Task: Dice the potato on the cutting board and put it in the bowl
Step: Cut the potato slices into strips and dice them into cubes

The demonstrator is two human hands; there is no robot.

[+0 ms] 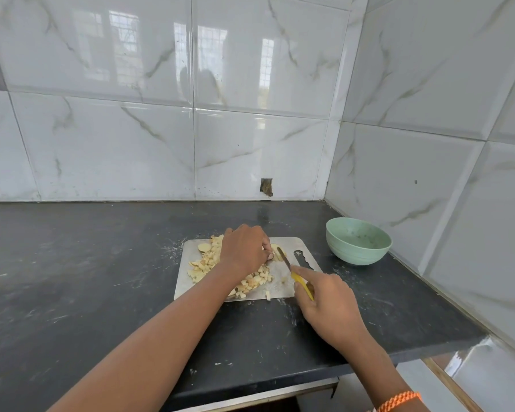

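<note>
A remaining pale yellow piece of potato (277, 253) is seen on the flat, silver-grey metal cutting board (283, 281), near the board's far middle, and is pinned there by the curled fingertips of the left hand (244, 248). The piece is met by the thin steel blade of a yellow-handled knife (295, 273), whose handle is gripped in the right hand (327, 304), with the index finger laid along the top of the handle toward the blade. A heap of small pale diced potato cubes (208, 261) is spread across the left and middle of the board, partly hidden under the left hand and forearm; one cube lies at the board's near edge. A slotted handle cut-out with a wavy edge is seen at the board's right side.

The board lies on a dark, scuffed stone tabletop (87, 263). A round, pale green bowl (358, 242) stands on the tabletop to the right of the board, apart from it, near the corner of glossy white marble-patterned wall tiles (250, 84). An orange braided wristband (399, 401) is worn on the right wrist.
</note>
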